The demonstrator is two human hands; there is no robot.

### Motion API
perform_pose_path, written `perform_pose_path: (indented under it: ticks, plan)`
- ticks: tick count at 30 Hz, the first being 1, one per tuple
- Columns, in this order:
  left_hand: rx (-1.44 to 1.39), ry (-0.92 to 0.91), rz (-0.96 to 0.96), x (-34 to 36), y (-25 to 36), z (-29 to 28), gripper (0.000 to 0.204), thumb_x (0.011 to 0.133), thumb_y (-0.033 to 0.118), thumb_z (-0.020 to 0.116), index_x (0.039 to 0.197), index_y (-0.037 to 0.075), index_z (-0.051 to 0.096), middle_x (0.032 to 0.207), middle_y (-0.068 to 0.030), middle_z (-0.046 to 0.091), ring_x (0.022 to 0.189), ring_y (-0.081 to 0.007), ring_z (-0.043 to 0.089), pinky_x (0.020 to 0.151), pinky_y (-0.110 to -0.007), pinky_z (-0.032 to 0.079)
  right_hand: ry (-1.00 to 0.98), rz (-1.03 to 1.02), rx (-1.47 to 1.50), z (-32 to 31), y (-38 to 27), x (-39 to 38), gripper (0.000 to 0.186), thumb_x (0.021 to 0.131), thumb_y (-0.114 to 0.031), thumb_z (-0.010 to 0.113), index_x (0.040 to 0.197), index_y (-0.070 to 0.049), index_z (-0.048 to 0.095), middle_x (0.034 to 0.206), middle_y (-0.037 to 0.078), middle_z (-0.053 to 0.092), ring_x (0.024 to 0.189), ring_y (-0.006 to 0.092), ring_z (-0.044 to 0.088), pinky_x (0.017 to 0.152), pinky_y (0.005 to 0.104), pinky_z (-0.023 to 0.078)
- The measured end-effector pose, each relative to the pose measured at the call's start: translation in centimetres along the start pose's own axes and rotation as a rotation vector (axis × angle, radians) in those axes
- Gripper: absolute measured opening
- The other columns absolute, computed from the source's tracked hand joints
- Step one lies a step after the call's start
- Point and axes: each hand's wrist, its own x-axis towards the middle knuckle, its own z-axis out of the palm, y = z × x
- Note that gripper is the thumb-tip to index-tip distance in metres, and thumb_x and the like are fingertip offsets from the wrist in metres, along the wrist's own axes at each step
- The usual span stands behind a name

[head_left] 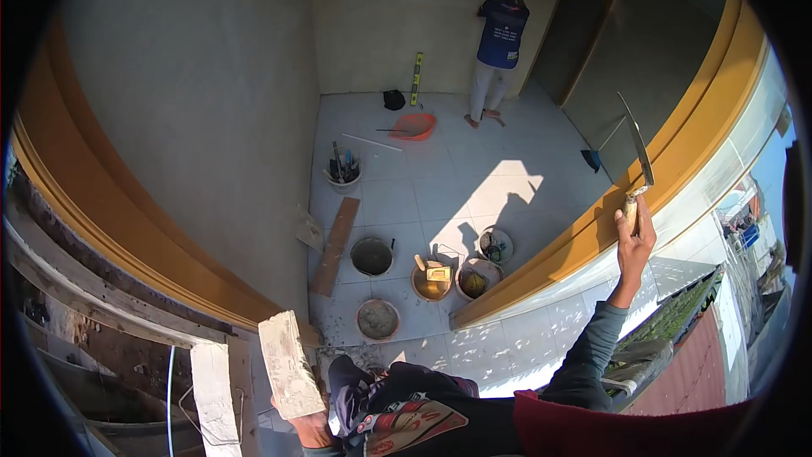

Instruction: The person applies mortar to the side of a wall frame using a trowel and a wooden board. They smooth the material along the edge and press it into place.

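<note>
My right hand (636, 244) is raised on the right, its fingers wrapped around the pale handle of a trowel (640, 145). The trowel's thin blade points up, in front of the yellow-orange door frame (584, 233); whether it touches the frame I cannot tell. Low on the left, my left hand (313, 428) grips a pale, mortar-smeared wooden board (286, 364) by its lower end. The board hides most of those fingers.
On the tiled floor stand a bucket of grey mortar (378, 319), a dark bucket (372, 256), a bucket with a yellow float (438, 273) across it, and a tool bucket (342, 171). A plank (337, 245) lies nearby. Another person (501, 42) faces the back wall.
</note>
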Motion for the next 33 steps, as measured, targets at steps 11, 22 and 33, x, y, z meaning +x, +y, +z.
perform_pose_path:
  ticks: [11,22,33]
  plan:
    - [0.017,0.201,0.052,-1.9,-5.5,2.1,0.042,0.090,0.029,0.043,0.119,0.000,0.055,0.102,-0.0154,0.064,0.073,-0.0240,0.055,0.052,-0.029,0.045,-0.021,0.039,0.037,-0.4,-0.6,0.2,0.047,0.088,-0.014,0.070,0.128,0.005,0.056,0.121,0.019,0.063,0.110,0.0247,0.059,0.097,0.0338,0.044]
    - [0.096,0.146,0.279,0.7,-0.8,2.2,0.045,0.090,0.028,0.043,0.121,-0.002,0.055,0.101,-0.0181,0.065,0.073,-0.0255,0.057,0.057,-0.032,0.049,-0.031,0.014,0.004,-0.6,-0.1,0.5,0.048,0.085,-0.014,0.071,0.126,0.006,0.058,0.115,0.019,0.065,0.105,0.0237,0.061,0.094,0.0332,0.046]
    - [-0.341,0.131,-0.100,0.0,-6.5,2.2,0.045,0.089,0.027,0.045,0.121,-0.002,0.055,0.103,-0.0202,0.064,0.066,-0.0229,0.053,0.050,-0.026,0.044,-0.006,0.039,0.105,-0.3,-0.1,0.2,0.047,0.084,-0.011,0.071,0.125,0.008,0.058,0.114,0.018,0.066,0.103,0.0235,0.062,0.093,0.0332,0.046]
